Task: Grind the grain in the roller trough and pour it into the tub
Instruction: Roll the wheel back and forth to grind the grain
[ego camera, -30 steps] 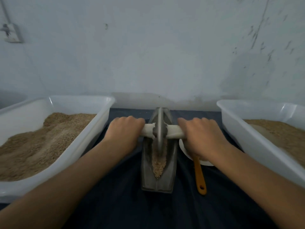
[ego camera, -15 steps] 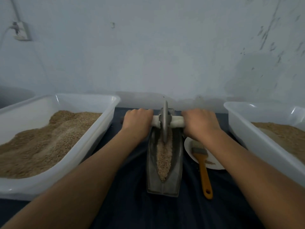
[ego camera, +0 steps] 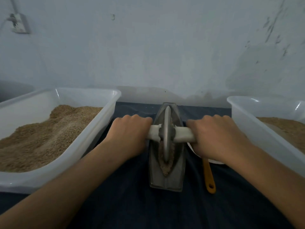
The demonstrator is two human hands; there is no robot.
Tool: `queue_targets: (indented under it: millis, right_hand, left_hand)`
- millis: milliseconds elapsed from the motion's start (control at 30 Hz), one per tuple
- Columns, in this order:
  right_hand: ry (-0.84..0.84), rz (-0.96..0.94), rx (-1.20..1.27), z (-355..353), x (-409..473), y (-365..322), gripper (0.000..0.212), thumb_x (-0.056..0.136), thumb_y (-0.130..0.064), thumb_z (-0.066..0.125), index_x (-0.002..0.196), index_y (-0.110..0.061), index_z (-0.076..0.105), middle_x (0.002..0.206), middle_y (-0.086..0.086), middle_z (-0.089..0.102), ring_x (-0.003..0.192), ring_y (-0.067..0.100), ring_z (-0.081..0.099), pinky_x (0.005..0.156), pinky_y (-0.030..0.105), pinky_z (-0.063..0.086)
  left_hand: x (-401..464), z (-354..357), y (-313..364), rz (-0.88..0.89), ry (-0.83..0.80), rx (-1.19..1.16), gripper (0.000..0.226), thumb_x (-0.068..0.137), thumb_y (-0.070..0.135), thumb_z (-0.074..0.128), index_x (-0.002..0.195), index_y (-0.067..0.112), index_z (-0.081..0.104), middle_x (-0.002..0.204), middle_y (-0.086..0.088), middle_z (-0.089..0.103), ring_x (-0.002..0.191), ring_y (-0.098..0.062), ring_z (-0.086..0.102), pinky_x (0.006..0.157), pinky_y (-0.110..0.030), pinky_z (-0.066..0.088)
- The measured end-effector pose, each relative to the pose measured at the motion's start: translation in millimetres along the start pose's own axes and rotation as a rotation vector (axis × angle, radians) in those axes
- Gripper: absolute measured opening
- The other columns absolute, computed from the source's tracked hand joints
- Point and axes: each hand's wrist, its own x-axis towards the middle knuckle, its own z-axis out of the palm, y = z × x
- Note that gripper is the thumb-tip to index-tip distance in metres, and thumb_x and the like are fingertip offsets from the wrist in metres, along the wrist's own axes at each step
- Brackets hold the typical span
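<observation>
A grey metal boat-shaped trough (ego camera: 166, 179) lies lengthwise on the dark cloth in the middle. Brown grain (ego camera: 165, 168) fills its groove. A metal disc roller (ego camera: 166, 134) stands upright in the groove, on a pale wooden axle (ego camera: 183, 133). My left hand (ego camera: 128, 138) grips the axle's left end and my right hand (ego camera: 214, 138) grips its right end, fingers curled over it. The roller sits around the middle of the trough.
A white plastic tub (ego camera: 99, 129) heaped with brown grain stands at the left. Another white tub (ego camera: 244, 123) with grain stands at the right. A white plate (ego camera: 216, 161) and a brush with an orange handle (ego camera: 208, 177) lie right of the trough, partly under my right hand. Wall behind.
The roller went to the far end of the trough half a second ago and has now come back toward me to the middle. Both hands kept their grip on the axle.
</observation>
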Motion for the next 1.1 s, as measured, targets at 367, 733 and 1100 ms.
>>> queue_targets:
  millis: [367,733,1100]
  right_hand:
    - [-0.131,0.136,0.111,15,34,4,0.018,0.081,-0.034,0.066,0.086,-0.032,0.049,0.071,-0.008,0.042,0.060,0.013,0.038,0.052,0.031,0.024]
    - [-0.192,0.101,0.107,0,15,2,0.012,0.079,-0.039,0.062,0.081,-0.034,0.051,0.070,-0.010,0.047,0.058,0.008,0.040,0.049,0.030,0.021]
    - [-0.186,0.100,0.101,3,23,5,0.013,0.080,-0.036,0.061,0.082,-0.034,0.049,0.072,-0.009,0.044,0.059,0.012,0.038,0.051,0.032,0.024]
  left_hand:
    - [34,10,0,0.010,-0.029,-0.049,0.026,0.088,0.015,0.065,0.096,0.025,0.041,0.093,0.000,0.060,0.081,-0.023,0.055,0.069,-0.036,0.036]
    - [17,-2,2,0.008,-0.106,-0.042,0.018,0.089,0.023,0.066,0.098,0.027,0.052,0.081,0.006,0.047,0.075,-0.019,0.045,0.069,-0.036,0.040]
    - [21,-1,3,-0.006,-0.100,0.005,0.012,0.091,0.022,0.067,0.096,0.022,0.056,0.090,-0.001,0.057,0.080,-0.023,0.055,0.070,-0.036,0.042]
